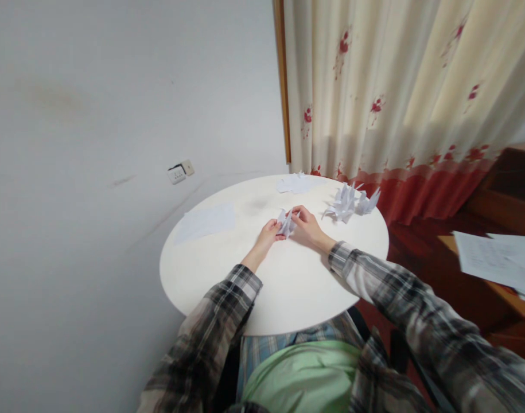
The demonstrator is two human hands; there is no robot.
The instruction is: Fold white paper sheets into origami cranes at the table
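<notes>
Between my two hands, above the middle of a round white table (pixel 283 292), is a folded white paper piece (pixel 287 222) with pointed flaps, like an origami crane. My left hand (pixel 271 230) pinches its left side between thumb and fingers. On its right side, my right hand (pixel 306 221) has its thumb and fingertips closed on a flap. Parts of the paper are covered by my fingers. To the right of my hands stands a cluster of similar pointed folded papers (pixel 345 203), with another folded paper (pixel 368 202) touching or close beside it.
Flat white sheets (pixel 207 222) lie at the table's left, and more paper pieces (pixel 294 183) at its far edge. A wall with a socket (pixel 177 174) borders the left; a flowered curtain (pixel 387 103) hangs behind. Printed sheets (pixel 498 261) rest on a wooden surface at right.
</notes>
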